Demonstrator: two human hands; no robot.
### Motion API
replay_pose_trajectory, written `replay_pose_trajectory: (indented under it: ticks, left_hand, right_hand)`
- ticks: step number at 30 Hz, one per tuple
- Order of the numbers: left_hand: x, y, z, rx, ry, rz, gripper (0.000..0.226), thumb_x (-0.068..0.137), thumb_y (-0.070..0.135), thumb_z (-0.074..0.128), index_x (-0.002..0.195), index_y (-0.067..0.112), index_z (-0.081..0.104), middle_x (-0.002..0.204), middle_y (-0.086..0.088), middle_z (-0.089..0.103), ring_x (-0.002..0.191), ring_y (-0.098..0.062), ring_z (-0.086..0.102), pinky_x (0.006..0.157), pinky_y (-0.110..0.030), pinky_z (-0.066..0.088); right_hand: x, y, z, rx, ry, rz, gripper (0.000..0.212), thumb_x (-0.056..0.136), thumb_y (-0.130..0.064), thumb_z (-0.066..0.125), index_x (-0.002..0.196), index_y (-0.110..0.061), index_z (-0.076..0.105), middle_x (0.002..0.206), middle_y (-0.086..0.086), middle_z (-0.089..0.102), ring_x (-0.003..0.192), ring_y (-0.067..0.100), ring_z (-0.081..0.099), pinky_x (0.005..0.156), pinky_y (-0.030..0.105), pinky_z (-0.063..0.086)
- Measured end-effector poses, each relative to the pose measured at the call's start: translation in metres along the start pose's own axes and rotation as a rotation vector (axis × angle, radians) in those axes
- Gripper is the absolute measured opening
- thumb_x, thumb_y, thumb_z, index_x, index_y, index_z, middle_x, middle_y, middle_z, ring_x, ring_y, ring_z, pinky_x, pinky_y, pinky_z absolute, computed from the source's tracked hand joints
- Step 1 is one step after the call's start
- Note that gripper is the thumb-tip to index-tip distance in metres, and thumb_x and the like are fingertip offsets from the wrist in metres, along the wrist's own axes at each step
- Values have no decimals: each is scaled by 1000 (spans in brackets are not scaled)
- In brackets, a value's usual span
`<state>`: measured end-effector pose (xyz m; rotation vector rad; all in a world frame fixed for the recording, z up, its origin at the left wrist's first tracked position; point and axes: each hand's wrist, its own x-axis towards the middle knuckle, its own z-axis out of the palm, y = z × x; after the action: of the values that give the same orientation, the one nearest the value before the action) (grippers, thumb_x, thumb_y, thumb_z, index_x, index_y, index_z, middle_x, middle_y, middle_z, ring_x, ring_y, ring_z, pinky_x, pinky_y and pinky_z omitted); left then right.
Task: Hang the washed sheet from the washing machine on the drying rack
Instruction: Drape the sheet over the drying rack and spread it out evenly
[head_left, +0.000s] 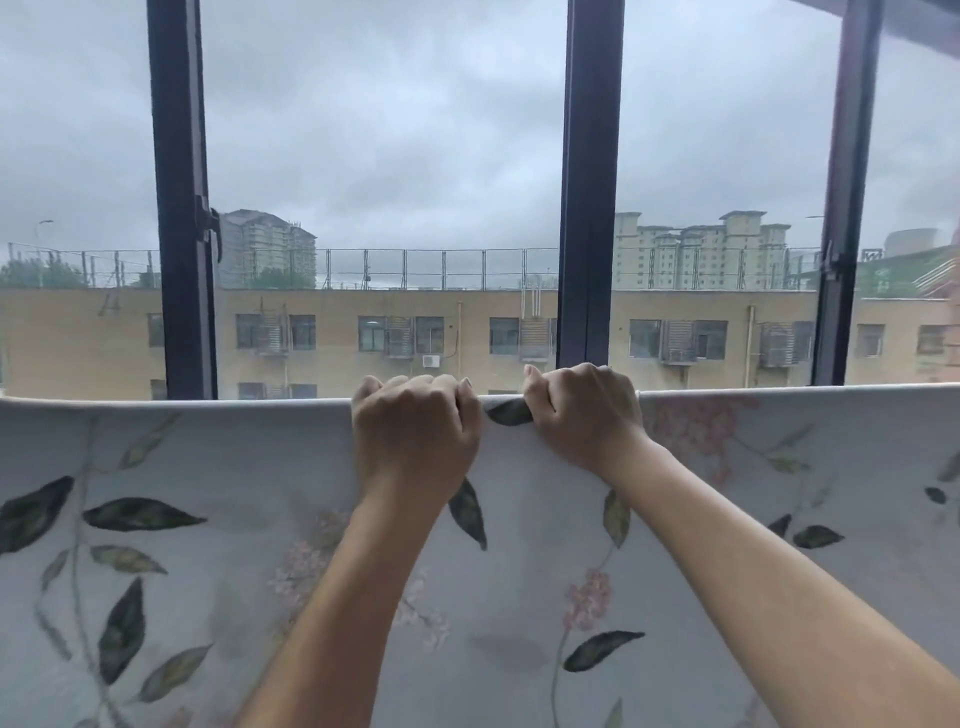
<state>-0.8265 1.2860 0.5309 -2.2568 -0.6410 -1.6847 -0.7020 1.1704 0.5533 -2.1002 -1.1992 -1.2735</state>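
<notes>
A pale sheet (218, 519) printed with dark leaves and pink flowers hangs across the whole lower half of the head view, draped over a horizontal bar that it hides. Its top fold runs level from left to right. My left hand (415, 431) grips the top fold near the middle, fingers curled over the edge. My right hand (576, 410) grips the same fold just to the right, close to the left hand. Both forearms reach up from the bottom of the view.
Directly behind the sheet stands a large window with dark vertical frames (589, 208). Outside are a tan building (363, 332), taller blocks and a grey sky.
</notes>
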Motion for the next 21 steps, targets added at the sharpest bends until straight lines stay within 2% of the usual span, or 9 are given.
replay_pose_trajectory:
  ticks: [3, 5, 8, 11, 16, 19, 21]
  left_hand:
    - [-1, -2, 4, 6, 44, 34, 45, 90, 35, 32, 53, 21, 53, 51, 3, 57, 47, -18, 47, 66, -31, 35]
    - [-1, -7, 4, 8, 82, 35, 44, 90, 34, 36, 52, 20, 54, 49, 2, 57, 46, -19, 46, 65, -31, 35]
    - [-1, -9, 5, 10, 99, 43, 42, 91, 33, 36, 52, 23, 47, 49, 3, 56, 46, -17, 39, 65, -31, 34]
    - [-2, -5, 7, 13, 101, 47, 37, 91, 34, 34, 55, 27, 38, 50, 3, 57, 48, -15, 37, 65, -30, 31]
    - [1, 22, 14, 23, 8, -128, 46, 90, 33, 29, 55, 20, 54, 57, -1, 63, 56, -20, 45, 77, -36, 34]
    - [3, 64, 27, 7, 1, -143, 46, 91, 32, 32, 56, 18, 59, 56, -2, 63, 55, -18, 41, 78, -36, 33]
    - [4, 100, 37, -14, 1, -129, 44, 91, 31, 36, 58, 17, 61, 57, -2, 63, 55, -17, 39, 75, -34, 30]
  right_hand:
    - [-5, 23, 5, -56, 97, 41, 53, 92, -40, 22, 43, -19, 26, 42, -1, 36, 44, 22, 36, 53, 28, 27]
    - [-9, 44, 7, -79, 161, 59, 52, 90, -38, 25, 41, -20, 28, 38, -4, 26, 38, 21, 32, 50, 25, 26]
    - [-17, 82, 7, -82, 206, 84, 59, 89, -36, 28, 39, -12, 47, 36, 9, 43, 35, 27, 45, 49, 25, 30]
    - [-22, 109, 4, -97, 231, 98, 62, 89, -36, 25, 42, -6, 52, 38, 14, 48, 36, 29, 49, 51, 26, 30]
    - [-20, 112, 5, -99, 220, 96, 66, 87, -40, 21, 47, -4, 61, 44, 16, 54, 40, 29, 48, 52, 27, 28]
    - [-18, 103, 8, -92, 192, 73, 72, 83, -43, 11, 54, -5, 64, 51, 14, 60, 46, 26, 44, 53, 28, 29]
    - [-18, 105, 7, -78, 165, 52, 74, 83, -44, 7, 58, -6, 65, 55, 13, 62, 48, 27, 48, 54, 29, 31]
